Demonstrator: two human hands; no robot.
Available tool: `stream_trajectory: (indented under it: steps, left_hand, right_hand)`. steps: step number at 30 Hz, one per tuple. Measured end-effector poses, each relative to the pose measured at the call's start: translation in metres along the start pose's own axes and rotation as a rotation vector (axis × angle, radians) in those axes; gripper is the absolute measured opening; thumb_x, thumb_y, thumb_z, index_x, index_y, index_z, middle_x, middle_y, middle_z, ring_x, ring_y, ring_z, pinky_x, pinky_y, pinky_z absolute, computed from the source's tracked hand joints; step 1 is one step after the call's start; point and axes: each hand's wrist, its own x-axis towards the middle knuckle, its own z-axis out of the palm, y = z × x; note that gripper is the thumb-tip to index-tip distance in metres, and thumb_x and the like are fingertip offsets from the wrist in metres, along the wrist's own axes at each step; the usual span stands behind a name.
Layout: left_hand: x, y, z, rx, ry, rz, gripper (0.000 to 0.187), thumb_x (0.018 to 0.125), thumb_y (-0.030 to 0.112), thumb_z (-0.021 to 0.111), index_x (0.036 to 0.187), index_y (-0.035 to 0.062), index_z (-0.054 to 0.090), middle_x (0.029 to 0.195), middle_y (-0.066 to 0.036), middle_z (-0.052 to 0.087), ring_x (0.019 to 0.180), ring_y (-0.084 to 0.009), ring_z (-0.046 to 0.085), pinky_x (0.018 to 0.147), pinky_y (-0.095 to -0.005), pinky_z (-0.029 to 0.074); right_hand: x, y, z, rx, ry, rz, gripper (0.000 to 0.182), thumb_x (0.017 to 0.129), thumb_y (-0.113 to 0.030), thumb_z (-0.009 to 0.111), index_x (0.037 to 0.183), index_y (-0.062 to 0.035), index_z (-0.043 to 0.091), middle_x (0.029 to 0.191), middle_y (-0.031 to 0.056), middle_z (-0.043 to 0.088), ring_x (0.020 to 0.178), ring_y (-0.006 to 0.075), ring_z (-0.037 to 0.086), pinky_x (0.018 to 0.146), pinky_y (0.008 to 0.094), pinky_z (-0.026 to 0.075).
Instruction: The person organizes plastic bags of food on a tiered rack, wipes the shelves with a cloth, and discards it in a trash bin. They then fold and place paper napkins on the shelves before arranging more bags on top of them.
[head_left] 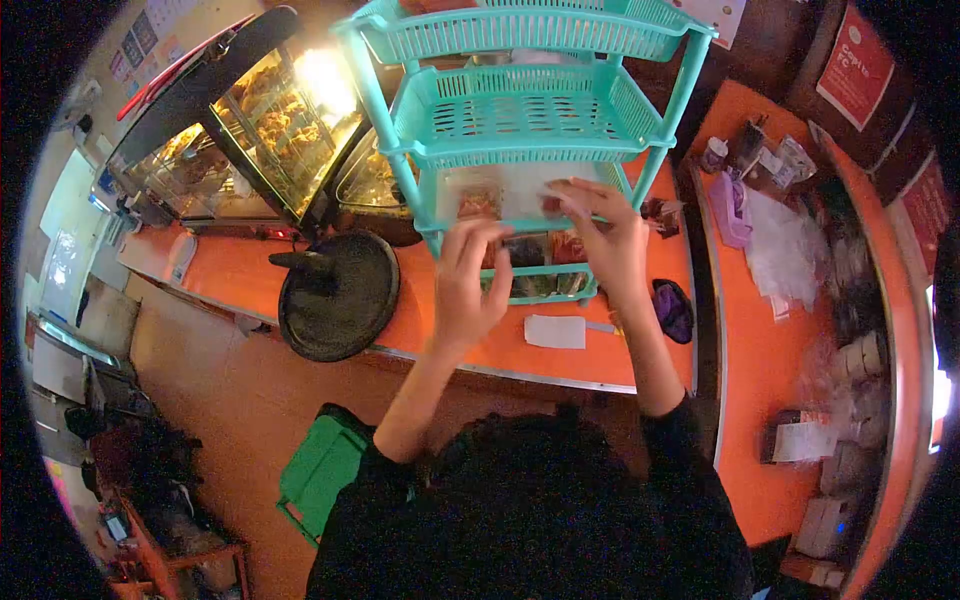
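A turquoise plastic rack (530, 110) with several basket tiers stands on the orange counter. Both hands are raised before its lower tiers, somewhat blurred. My left hand (470, 280) has its fingers apart and curved, near a reddish packet (478, 203) on the third tier; no object shows in it. My right hand (612, 240) is by the right side of that tier, thumb and fingers spread, with a blurred dark red item near the fingertips that it does not visibly grip. Dark and red packets (530, 250) lie in the bottom tier. The second tier holds nothing.
Left of the rack are a lit glass food cabinet (275, 120) and a black stone mortar (340, 300). White paper (555, 332) and a dark purple bundle (672, 310) lie on the counter. A purple basket (731, 210) and plastic bags (785, 250) are at right, a green crate (322, 470) below.
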Motion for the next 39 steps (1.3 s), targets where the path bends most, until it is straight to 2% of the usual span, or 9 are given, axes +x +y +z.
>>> stream_trajectory:
  steps: [7, 9, 13, 15, 17, 25, 28, 33, 39]
  left_hand:
    - [0.060, -0.050, 0.014, 0.400, 0.029, 0.084, 0.042, 0.087, 0.013, 0.053, 0.126, 0.0011, 0.044, 0.118, -0.025, 0.053, 0.112, -0.0444, 0.047, 0.095, -0.0521, 0.038]
    - [0.071, -0.061, 0.016, 0.392, 0.024, 0.059, 0.041, 0.087, 0.016, 0.052, 0.125, 0.0001, 0.046, 0.118, -0.027, 0.052, 0.111, -0.0455, 0.047, 0.095, -0.0526, 0.038]
    - [0.085, -0.090, 0.028, 0.220, -0.192, -0.292, 0.033, 0.089, 0.020, 0.050, 0.113, -0.0023, 0.056, 0.114, -0.028, 0.056, 0.105, -0.0451, 0.052, 0.090, -0.0539, 0.041]
    - [0.088, -0.106, 0.038, 0.302, 0.144, -0.053, 0.032, 0.088, 0.021, 0.051, 0.112, 0.0010, 0.057, 0.116, -0.026, 0.056, 0.104, -0.0454, 0.052, 0.087, -0.0543, 0.043]
    - [0.098, -0.103, 0.031, 0.304, 0.113, 0.064, 0.032, 0.088, 0.023, 0.052, 0.114, 0.0040, 0.056, 0.117, -0.025, 0.056, 0.104, -0.0459, 0.052, 0.086, -0.0541, 0.043]
    - [0.109, -0.074, 0.022, 0.262, -0.019, -0.230, 0.032, 0.092, 0.030, 0.050, 0.104, 0.0039, 0.062, 0.104, -0.020, 0.064, 0.099, -0.0401, 0.058, 0.083, -0.0497, 0.046]
    - [0.110, -0.106, 0.028, 0.415, -0.042, -0.253, 0.035, 0.090, 0.036, 0.053, 0.110, 0.0085, 0.064, 0.108, -0.017, 0.065, 0.099, -0.0371, 0.060, 0.086, -0.0476, 0.046]
    - [0.107, -0.115, 0.032, 0.488, -0.022, -0.209, 0.034, 0.090, 0.034, 0.055, 0.109, 0.0078, 0.066, 0.109, -0.016, 0.066, 0.101, -0.0365, 0.060, 0.086, -0.0470, 0.046]
    - [0.086, -0.088, 0.040, 0.340, 0.087, -0.344, 0.035, 0.094, 0.027, 0.050, 0.116, 0.0017, 0.059, 0.121, -0.023, 0.057, 0.111, -0.0415, 0.052, 0.091, -0.0500, 0.041]
  right_hand:
    - [0.056, 0.054, 0.045, -0.160, -0.090, 0.230, 0.019, 0.079, -0.017, 0.067, 0.097, -0.0092, 0.071, 0.103, 0.0191, 0.065, 0.096, 0.0334, 0.064, 0.078, 0.0389, 0.052]
    - [0.072, 0.088, 0.072, -0.363, 0.227, -0.194, 0.028, 0.076, -0.020, 0.070, 0.100, -0.0073, 0.068, 0.100, 0.0184, 0.065, 0.096, 0.0360, 0.062, 0.083, 0.0426, 0.049]
    - [0.099, 0.117, 0.093, -0.149, 0.014, -0.295, 0.045, 0.076, -0.016, 0.074, 0.116, -0.0041, 0.059, 0.111, 0.0165, 0.061, 0.104, 0.0322, 0.057, 0.091, 0.0442, 0.044]
    - [0.106, 0.100, 0.101, 0.156, -0.055, -0.127, 0.048, 0.075, -0.016, 0.076, 0.118, -0.0059, 0.059, 0.116, 0.0142, 0.060, 0.107, 0.0283, 0.055, 0.092, 0.0431, 0.044]
    - [0.113, 0.105, 0.116, 0.295, -0.135, -0.035, 0.052, 0.074, -0.018, 0.078, 0.120, -0.0067, 0.058, 0.119, 0.0123, 0.058, 0.109, 0.0258, 0.054, 0.093, 0.0418, 0.044]
    - [0.112, 0.113, 0.122, 0.561, -0.328, 0.067, 0.059, 0.071, -0.024, 0.081, 0.121, -0.0056, 0.056, 0.121, 0.0107, 0.057, 0.109, 0.0235, 0.053, 0.092, 0.0384, 0.046]
    - [0.115, 0.090, 0.097, 0.574, -0.519, 0.515, 0.053, 0.075, -0.025, 0.078, 0.120, -0.0054, 0.057, 0.122, 0.0107, 0.056, 0.109, 0.0227, 0.053, 0.094, 0.0385, 0.045]
    - [0.119, 0.149, 0.143, -0.170, -0.164, -0.440, 0.042, 0.085, -0.031, 0.063, 0.120, -0.0085, 0.057, 0.117, 0.0156, 0.059, 0.111, 0.0317, 0.053, 0.101, 0.0456, 0.037]
    - [0.061, 0.085, 0.075, -0.124, -0.340, -0.026, 0.032, 0.084, -0.016, 0.056, 0.114, -0.0028, 0.056, 0.108, 0.0244, 0.058, 0.104, 0.0410, 0.055, 0.088, 0.0494, 0.044]
